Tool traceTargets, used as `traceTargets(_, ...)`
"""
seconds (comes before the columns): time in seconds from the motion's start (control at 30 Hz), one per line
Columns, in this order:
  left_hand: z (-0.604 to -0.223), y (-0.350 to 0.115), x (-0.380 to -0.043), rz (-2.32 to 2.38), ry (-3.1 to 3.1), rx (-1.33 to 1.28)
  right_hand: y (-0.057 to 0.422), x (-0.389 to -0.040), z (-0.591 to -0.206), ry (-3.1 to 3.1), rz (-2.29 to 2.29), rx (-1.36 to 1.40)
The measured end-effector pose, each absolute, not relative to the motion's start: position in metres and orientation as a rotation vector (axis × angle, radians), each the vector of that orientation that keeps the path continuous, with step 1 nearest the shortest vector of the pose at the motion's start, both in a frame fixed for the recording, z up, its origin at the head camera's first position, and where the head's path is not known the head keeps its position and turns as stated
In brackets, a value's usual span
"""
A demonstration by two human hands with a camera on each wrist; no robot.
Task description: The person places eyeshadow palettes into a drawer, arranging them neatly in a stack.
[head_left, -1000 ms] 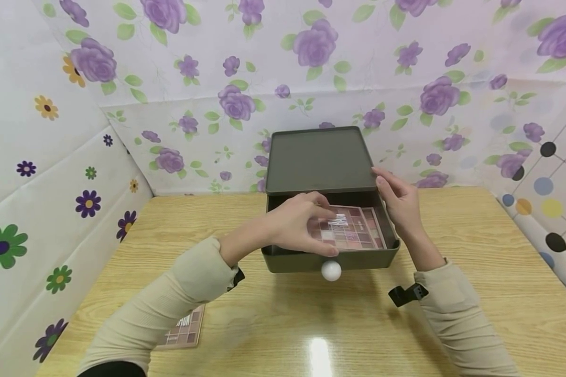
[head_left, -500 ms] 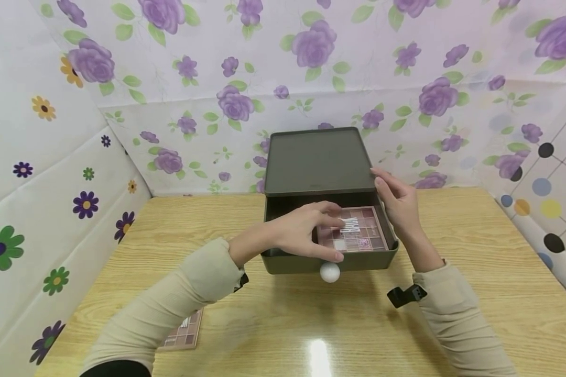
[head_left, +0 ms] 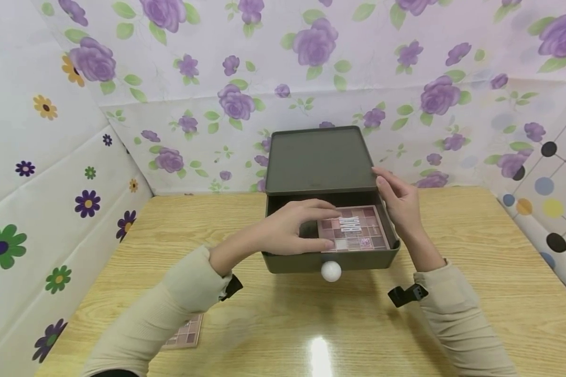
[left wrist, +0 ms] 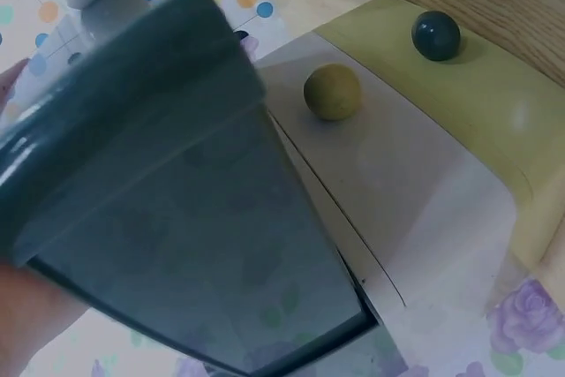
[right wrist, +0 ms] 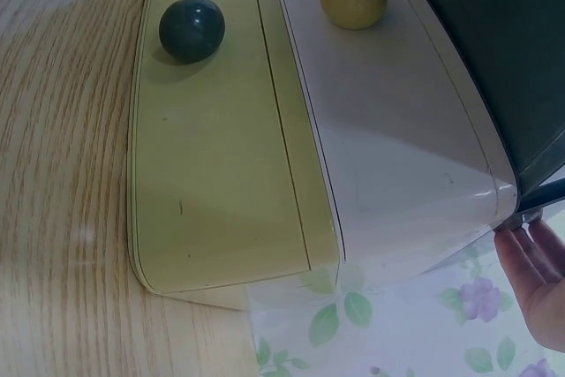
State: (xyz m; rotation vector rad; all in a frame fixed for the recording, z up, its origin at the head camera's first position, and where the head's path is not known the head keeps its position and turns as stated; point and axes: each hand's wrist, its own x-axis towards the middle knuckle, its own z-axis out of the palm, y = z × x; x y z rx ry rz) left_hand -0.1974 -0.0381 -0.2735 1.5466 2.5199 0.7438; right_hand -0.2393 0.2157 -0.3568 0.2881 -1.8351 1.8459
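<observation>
With your left hand (head_left: pixel 296 228) spread at the left edge of the palette (head_left: pixel 356 229) inside the open drawer (head_left: pixel 363 260), press gently so it sits flat, letting your right hand (head_left: pixel 402 206), pinching or just touching, I can't tell, steady the cabinet (head_left: pixel 318 159); your left sleeve (head_left: pixel 151 309) partly hides another palette (head_left: pixel 188 334) on the table (head_left: pixel 264 340).

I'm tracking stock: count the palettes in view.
2: one palette in the dark drawer, another palette on the table, partly behind the left sleeve. More may be hidden.
</observation>
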Motion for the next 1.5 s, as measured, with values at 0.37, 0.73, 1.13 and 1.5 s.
traceTargets(0.37,-0.276,-0.059,-0.190,1.100,2.515,1.656,0.216,-0.240,-0.356,-1.825,1.866,0.289)
traceTargets(0.73,-0.279,-0.080,-0.181,1.277,2.545,1.658,0.217,-0.240,-0.357,-1.818,1.859,0.312)
traceTargets(1.13,-0.281,-0.106,-0.177,1.349,2.638,1.646,0.217,-0.239,-0.357,-1.825,1.872,0.301)
traceTargets(1.5,-0.296,-0.140,-0.174,1.359,2.700,1.575,0.216,-0.238,-0.357,-1.846,1.864,0.303)
